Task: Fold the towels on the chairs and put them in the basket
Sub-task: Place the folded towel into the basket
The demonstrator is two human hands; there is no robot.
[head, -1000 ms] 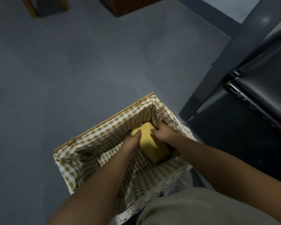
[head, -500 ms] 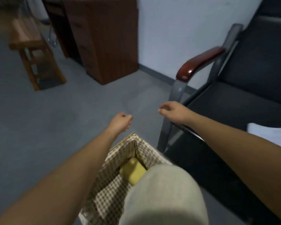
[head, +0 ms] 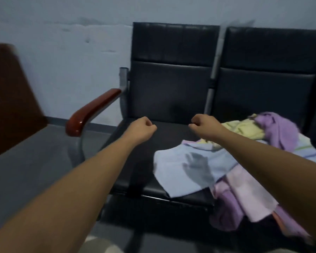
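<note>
In the head view, both arms reach forward over the black chair (head: 139, 170). The left hand (head: 141, 127) is above the back part of its seat, with fingers curled into a fist and holding nothing. The right hand (head: 203, 125) is beside it, also curled closed and holding nothing. The towels lie in a loose pile on the right side of the chair's seat: a light blue towel (head: 181, 172) at the front, a yellow towel (head: 243, 127) and a purple towel (head: 277, 128) behind it. A pink towel (head: 244, 194) hangs over the seat's front edge. The red-brown armrest (head: 91, 112) is at the chair's left side.
</note>
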